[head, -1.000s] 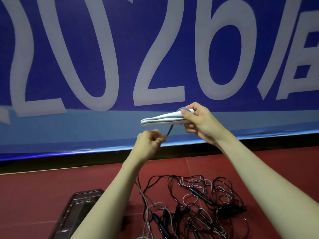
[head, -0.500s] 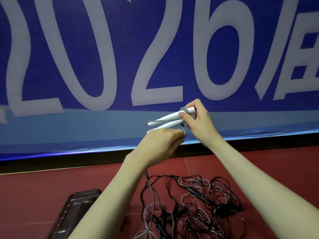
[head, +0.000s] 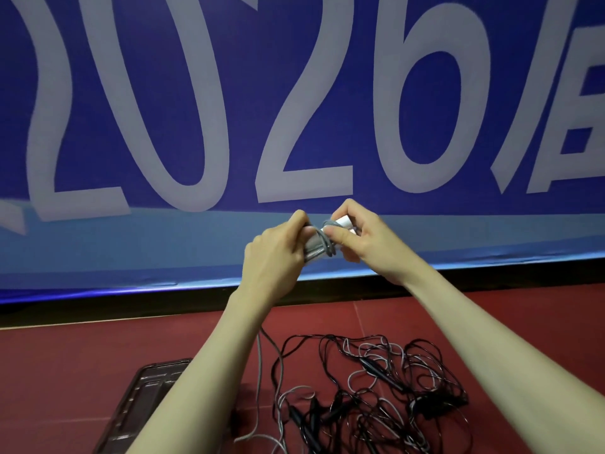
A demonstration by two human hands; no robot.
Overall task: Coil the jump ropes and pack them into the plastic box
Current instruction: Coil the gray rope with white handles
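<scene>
Both hands are raised in front of the blue banner, holding a pair of white jump-rope handles with a grey cord wound around them. My right hand grips the handles' right end between thumb and fingers. My left hand curls over the handles' left end and the cord; the handles' left part is hidden behind it. The grey cord hangs down past my left forearm to the floor. A tangle of black and grey jump ropes lies on the red floor. The dark plastic box sits at lower left.
A large blue banner with white numerals fills the background, with a black base strip beneath it. Red floor spreads around the box and the rope pile.
My left hand has risen from below the handles and closed over their left end. More grey cord is wound around the handles.
</scene>
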